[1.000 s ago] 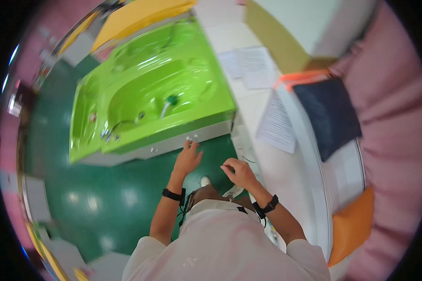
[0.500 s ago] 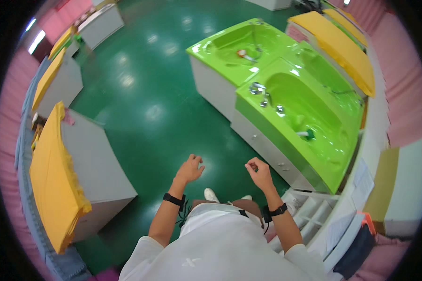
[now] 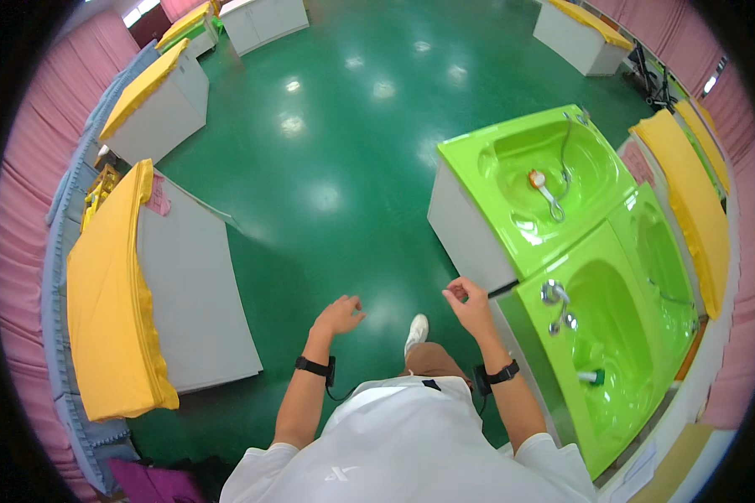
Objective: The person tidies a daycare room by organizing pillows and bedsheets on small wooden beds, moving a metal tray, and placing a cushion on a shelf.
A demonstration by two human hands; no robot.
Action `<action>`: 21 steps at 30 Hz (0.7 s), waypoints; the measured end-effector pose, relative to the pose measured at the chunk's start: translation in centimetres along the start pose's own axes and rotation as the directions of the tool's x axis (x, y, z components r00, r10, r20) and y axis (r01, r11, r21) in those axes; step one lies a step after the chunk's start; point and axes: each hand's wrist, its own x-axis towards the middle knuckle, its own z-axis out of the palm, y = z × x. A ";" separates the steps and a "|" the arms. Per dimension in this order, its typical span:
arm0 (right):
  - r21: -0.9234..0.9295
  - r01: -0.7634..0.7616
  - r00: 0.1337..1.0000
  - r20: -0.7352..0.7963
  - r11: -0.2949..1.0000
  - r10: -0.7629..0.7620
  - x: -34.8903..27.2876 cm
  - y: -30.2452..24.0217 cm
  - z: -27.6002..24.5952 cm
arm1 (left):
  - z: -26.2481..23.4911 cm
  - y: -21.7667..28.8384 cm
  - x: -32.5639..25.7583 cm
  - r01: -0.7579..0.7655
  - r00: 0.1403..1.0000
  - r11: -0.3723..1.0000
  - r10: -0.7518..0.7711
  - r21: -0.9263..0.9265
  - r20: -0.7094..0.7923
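Note:
My left hand hangs over the green floor, fingers loosely bent and thumb apart, with nothing seen in it. To its right my right hand is held at a similar height. Its fingers are half curled and it too shows nothing held. Nearest to my right hand is a bright green molded basin unit on a pale cabinet; the hand appears apart from it. Inside the far basin lies an orange-and-white object by a shower hose. A chrome faucet and a green-and-white piece are at the near basin.
On the left stand pale cabinets with yellow padded covers, along a blue padded edge and pink curtains. More yellow-topped units line the right wall. A white cabinet stands far ahead. Green floor runs between the rows.
My view has turned rightward to leftward and forward, so the green basins now sit farther right and lower. One shoe shows stepped forward. Both hands stay empty-looking, much as before.

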 end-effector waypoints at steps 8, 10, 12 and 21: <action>0.011 -0.008 0.971 0.238 1.000 0.005 29.2 1.0 7.0 | -15.4 -4.5 15.8 0.094 0.986 0.977 -0.118 -0.191 -0.119; 0.005 0.048 0.962 0.269 0.999 -0.047 36.7 2.4 9.8 | -19.0 -7.0 21.2 0.182 0.976 0.960 -0.203 -0.213 -0.083; -0.007 0.065 0.927 0.371 0.998 -0.058 43.8 3.9 12.9 | -22.2 -10.1 26.7 0.244 0.965 0.943 -0.259 -0.228 -0.039; -0.047 -0.009 0.959 0.282 0.999 0.022 76.5 6.2 20.1 | -45.1 -17.0 58.3 0.228 0.973 0.958 -0.230 -0.173 0.004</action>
